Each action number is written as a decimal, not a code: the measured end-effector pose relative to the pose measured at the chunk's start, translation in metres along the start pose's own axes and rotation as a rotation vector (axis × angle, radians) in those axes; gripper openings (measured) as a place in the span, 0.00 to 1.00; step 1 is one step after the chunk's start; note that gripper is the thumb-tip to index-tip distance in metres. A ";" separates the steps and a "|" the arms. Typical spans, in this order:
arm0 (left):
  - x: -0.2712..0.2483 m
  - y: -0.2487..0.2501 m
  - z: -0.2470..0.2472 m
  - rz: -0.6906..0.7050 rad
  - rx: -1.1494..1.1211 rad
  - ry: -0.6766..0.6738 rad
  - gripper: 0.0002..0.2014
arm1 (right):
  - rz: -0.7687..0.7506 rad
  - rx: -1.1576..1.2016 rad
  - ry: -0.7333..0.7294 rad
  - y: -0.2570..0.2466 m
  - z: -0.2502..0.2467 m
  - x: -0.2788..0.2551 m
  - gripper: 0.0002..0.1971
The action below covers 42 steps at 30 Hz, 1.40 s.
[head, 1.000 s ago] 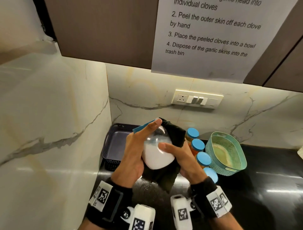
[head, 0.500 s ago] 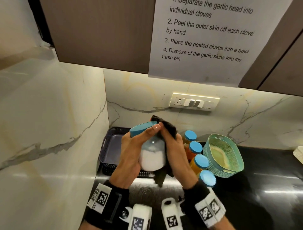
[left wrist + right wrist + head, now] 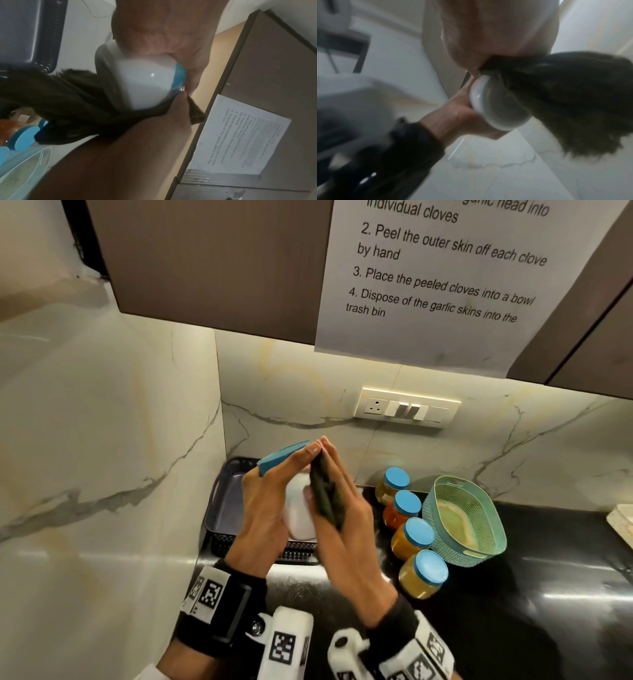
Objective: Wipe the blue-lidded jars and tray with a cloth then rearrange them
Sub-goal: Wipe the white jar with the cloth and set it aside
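My left hand grips a jar of white powder with a blue lid, tilted and held in the air above the dark tray. My right hand holds a dark cloth and presses it flat against the jar's right side, fingers nearly straight and the thumb on the cloth. The left wrist view shows the jar with the cloth hanging below it. In the right wrist view the cloth drapes off the jar.
Several blue-lidded jars with orange and yellow contents stand in a row on the black counter. A teal perforated basket sits to their right. Marble walls close off the left and back. A wall socket and a paper note hang above.
The right hand has slid from under the jar up along its right side, folding the cloth flat between palm and jar. The left hand still grips the jar, now more upright.
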State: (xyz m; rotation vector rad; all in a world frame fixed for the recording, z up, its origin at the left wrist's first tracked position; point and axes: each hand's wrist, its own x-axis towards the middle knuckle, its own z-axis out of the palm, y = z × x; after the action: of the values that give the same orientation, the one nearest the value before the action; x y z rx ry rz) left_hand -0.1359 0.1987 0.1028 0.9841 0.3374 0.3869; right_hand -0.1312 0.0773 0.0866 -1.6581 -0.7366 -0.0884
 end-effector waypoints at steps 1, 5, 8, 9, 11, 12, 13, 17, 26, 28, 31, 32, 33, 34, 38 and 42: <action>0.000 0.002 -0.001 -0.005 0.003 -0.006 0.35 | -0.092 -0.122 -0.009 0.006 0.003 -0.008 0.36; -0.009 -0.003 0.004 0.015 0.051 0.049 0.35 | -0.149 -0.169 0.029 0.017 -0.002 -0.006 0.44; -0.013 -0.009 0.005 -0.037 0.054 0.036 0.39 | 0.096 0.079 0.006 0.010 -0.023 0.009 0.39; -0.014 -0.008 0.003 -0.060 0.072 0.006 0.41 | 0.189 0.120 -0.032 0.006 -0.033 0.015 0.35; -0.015 0.000 0.000 -0.086 0.090 -0.096 0.41 | 0.287 0.251 -0.148 0.001 -0.049 0.020 0.30; -0.015 0.005 0.001 -0.090 0.097 -0.150 0.40 | 0.316 0.348 -0.194 0.000 -0.055 0.022 0.29; -0.015 0.008 0.003 -0.093 0.105 -0.179 0.38 | 0.331 0.418 -0.212 0.001 -0.058 0.022 0.27; -0.011 0.010 0.007 -0.115 0.031 -0.146 0.41 | 0.160 0.293 -0.100 -0.012 -0.038 0.012 0.27; -0.018 0.010 0.012 -0.034 0.053 -0.028 0.42 | 0.149 0.216 -0.141 -0.025 -0.030 0.024 0.18; -0.017 0.011 0.015 -0.029 0.063 0.002 0.42 | 0.192 0.253 -0.124 -0.024 -0.028 0.029 0.10; -0.017 0.018 0.013 0.006 0.000 -0.030 0.32 | -0.031 0.029 -0.014 -0.022 -0.013 0.017 0.29; -0.017 0.020 0.010 0.011 -0.023 -0.042 0.27 | -0.138 -0.079 -0.018 -0.017 -0.009 0.013 0.38; -0.017 0.021 0.008 0.007 -0.044 -0.048 0.23 | -0.240 -0.192 -0.030 -0.010 -0.008 0.008 0.42; -0.019 0.022 0.008 -0.007 -0.063 -0.054 0.22 | -0.296 -0.263 -0.043 -0.006 -0.009 0.006 0.44; -0.024 0.016 0.015 -0.019 -0.020 0.018 0.32 | 0.008 0.078 -0.159 -0.003 -0.026 0.022 0.42; -0.026 0.014 0.016 -0.023 -0.022 0.054 0.36 | 0.084 0.011 -0.169 -0.013 -0.029 0.022 0.43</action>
State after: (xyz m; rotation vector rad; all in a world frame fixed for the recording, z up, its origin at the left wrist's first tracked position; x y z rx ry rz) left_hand -0.1538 0.1819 0.1255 0.9492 0.3925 0.3962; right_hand -0.1107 0.0606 0.1150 -1.6977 -0.7919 0.1170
